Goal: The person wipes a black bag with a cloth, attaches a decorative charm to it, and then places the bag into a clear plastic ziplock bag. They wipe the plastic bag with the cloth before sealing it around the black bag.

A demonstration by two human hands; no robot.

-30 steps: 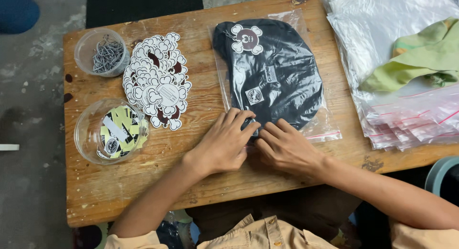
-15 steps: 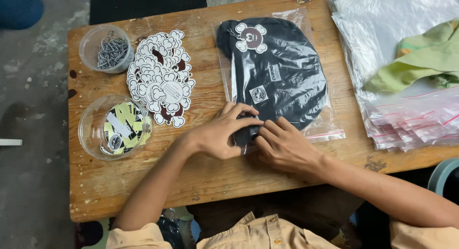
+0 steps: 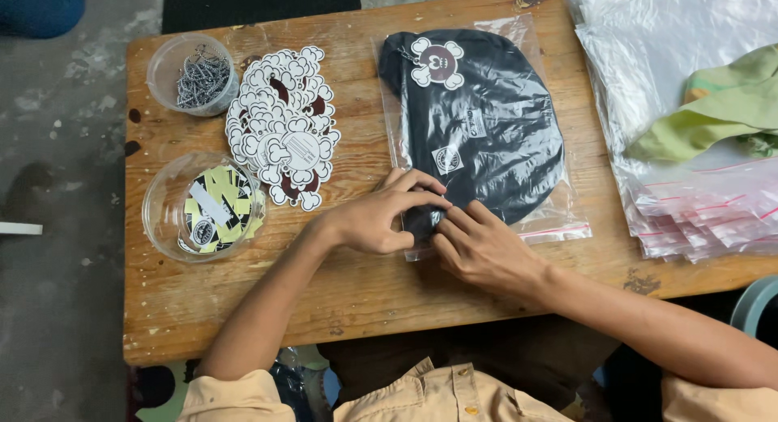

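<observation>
Near the frame's center, both hands, left hand point(image 3: 381, 219) and right hand point(image 3: 482, 248), are pinching the bag point(image 3: 531, 228) mouth; the black cap point(image 3: 478, 130) is already lying inside, sealing unfinished.

The left hand point(image 3: 381, 215) has curled tighter onto the bag's point(image 3: 559, 219) corner.

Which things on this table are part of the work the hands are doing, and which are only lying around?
In use:
- left hand and right hand, both pressing the near edge of the clear bag
- black cloth item inside that bag

Lying about:
- pile of cloud-shaped tags
- tub of small metal chains
- tub of stickers
- stack of empty bags
- green cloth
</observation>
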